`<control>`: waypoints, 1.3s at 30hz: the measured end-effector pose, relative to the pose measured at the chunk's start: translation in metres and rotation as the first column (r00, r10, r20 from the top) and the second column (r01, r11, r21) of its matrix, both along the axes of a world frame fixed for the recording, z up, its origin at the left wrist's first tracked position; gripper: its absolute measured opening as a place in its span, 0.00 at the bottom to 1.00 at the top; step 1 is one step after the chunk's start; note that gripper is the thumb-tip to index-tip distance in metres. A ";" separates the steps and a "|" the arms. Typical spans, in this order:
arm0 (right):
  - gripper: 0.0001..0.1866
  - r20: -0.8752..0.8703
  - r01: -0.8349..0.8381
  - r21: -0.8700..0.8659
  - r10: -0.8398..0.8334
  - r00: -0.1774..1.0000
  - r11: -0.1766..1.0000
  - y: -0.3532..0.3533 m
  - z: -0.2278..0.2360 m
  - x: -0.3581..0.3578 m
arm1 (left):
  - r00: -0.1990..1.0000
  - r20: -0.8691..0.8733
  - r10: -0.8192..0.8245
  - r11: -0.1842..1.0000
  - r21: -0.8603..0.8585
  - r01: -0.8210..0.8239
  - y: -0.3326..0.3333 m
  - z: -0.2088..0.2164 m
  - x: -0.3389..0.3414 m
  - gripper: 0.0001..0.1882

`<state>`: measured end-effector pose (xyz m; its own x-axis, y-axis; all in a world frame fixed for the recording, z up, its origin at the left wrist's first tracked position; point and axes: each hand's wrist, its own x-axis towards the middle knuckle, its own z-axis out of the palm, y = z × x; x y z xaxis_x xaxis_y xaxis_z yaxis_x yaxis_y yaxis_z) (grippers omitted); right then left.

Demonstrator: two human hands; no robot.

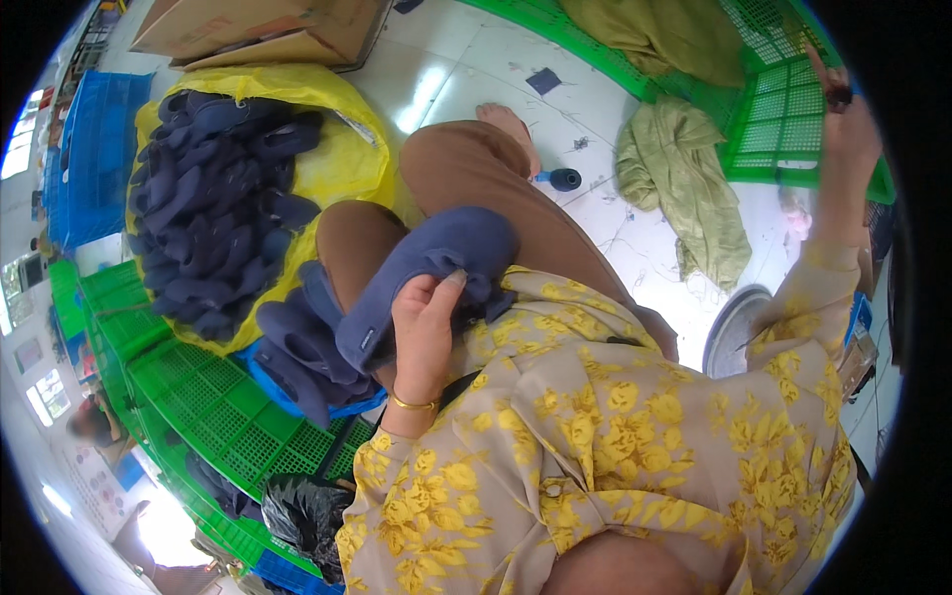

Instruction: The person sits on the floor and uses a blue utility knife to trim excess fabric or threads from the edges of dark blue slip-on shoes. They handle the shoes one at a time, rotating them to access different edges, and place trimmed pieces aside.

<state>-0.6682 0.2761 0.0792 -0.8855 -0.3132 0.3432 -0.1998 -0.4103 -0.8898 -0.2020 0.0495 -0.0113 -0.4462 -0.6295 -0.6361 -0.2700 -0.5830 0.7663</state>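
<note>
My left hand point(426, 332) is closed on a curved navy fabric piece point(426, 253), U-shaped like a neck pillow, with a small dark label near its end. Thumb and fingers pinch its inner edge. The piece rests over my lap, against my brown trousers. More navy pieces point(307, 347) lie beside my left knee. Far out to the right, my right hand point(848, 124) is raised beside a green crate. A small dark object point(839, 96) shows at its curled fingers, with one finger stretched out; its kind is too small to tell.
A yellow sack point(342, 164) full of navy pieces stands at left, near a cardboard box point(258, 30) and green crates point(213, 397). Another green crate point(783, 119) with olive cloth point(684, 169) is at right. A thread cone point(565, 179) and a round metal stool point(734, 332) are nearby.
</note>
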 end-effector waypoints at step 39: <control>0.04 -0.126 -0.343 0.895 0.899 0.420 0.286 -0.145 -0.099 0.298 | 0.997 -0.077 -0.007 1.000 0.022 0.008 -0.005 -0.010 0.009 0.05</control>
<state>-0.3704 0.1310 -0.0201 0.0239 -0.9995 -0.0218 -0.6911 -0.0008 -0.7228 -0.1933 0.0449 -0.0215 -0.4991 -0.6121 -0.6134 -0.2153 -0.5982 0.7719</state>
